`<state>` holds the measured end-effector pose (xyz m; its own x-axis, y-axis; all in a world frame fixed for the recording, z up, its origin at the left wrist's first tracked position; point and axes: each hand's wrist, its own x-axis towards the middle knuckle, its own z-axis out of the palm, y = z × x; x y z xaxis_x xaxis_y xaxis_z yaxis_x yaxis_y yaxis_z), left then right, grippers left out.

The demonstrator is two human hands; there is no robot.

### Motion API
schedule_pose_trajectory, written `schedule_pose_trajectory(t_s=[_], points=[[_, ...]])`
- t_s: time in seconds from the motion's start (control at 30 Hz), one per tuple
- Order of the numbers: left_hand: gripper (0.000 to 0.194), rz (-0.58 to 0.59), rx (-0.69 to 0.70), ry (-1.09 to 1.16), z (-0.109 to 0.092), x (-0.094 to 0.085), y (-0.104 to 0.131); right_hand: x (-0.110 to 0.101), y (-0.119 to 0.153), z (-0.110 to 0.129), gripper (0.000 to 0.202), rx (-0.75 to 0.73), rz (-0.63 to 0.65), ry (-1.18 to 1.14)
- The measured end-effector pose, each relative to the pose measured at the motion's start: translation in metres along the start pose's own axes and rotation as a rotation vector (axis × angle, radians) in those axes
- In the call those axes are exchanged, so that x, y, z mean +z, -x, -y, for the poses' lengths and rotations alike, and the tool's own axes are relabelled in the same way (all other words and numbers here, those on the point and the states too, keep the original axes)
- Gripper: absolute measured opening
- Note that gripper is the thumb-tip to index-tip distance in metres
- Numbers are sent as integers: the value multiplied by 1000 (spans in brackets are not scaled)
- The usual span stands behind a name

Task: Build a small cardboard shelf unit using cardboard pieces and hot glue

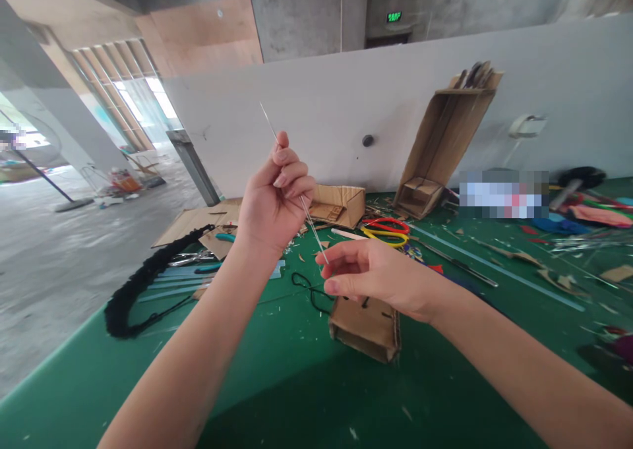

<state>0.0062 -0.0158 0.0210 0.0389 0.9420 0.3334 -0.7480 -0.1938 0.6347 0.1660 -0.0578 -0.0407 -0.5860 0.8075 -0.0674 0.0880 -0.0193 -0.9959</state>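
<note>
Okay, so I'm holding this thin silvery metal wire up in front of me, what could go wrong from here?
The thin silvery metal wire sticks up past your left hand, so its free end might poke something if you swing it.

Its lower end is right by the fingers of your right hand and may prick them.

Loose black yarn loops beside the small brown cardboard box; a low sweep could snag it.

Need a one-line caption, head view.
Left hand grips thin wire, right hand at its lower end, above a green table with a small cardboard box.
</note>
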Motion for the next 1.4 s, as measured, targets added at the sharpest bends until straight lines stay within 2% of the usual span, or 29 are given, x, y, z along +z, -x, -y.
schedule_pose_trajectory(t_s=[0.23,0.43,0.7,0.9,1.0,1.17,1.23,1.33,1.37,1.4], points=[[34,-4,11,30,-1,-1,-1,0,-2,0,17,-24,-65,26],[32,-37,-2,10,0,0,-1,3,-4,-2,20,-92,-89,21],[38,23,45,104,-1,-6,-5,5,-5,-4,15,-159,-146,5],[34,-100,73,47,-3,-6,-7,5,-6,-5,15,-233,-160,33],[36,-104,83,53,-4,-6,-8,3,-7,-6,15,-229,-154,64],[33,-114,90,93,-5,-12,-12,-9,-1,2,13,-199,-44,246],[30,-133,84,109,-5,-16,-16,-16,7,11,11,-185,90,345],[25,-198,78,85,-1,-24,-22,-28,22,27,12,-173,371,510],[22,-231,69,57,1,-27,-25,-32,26,31,15,-185,383,581],[19,-263,53,25,3,-30,-27,-37,28,34,20,-209,297,677]])
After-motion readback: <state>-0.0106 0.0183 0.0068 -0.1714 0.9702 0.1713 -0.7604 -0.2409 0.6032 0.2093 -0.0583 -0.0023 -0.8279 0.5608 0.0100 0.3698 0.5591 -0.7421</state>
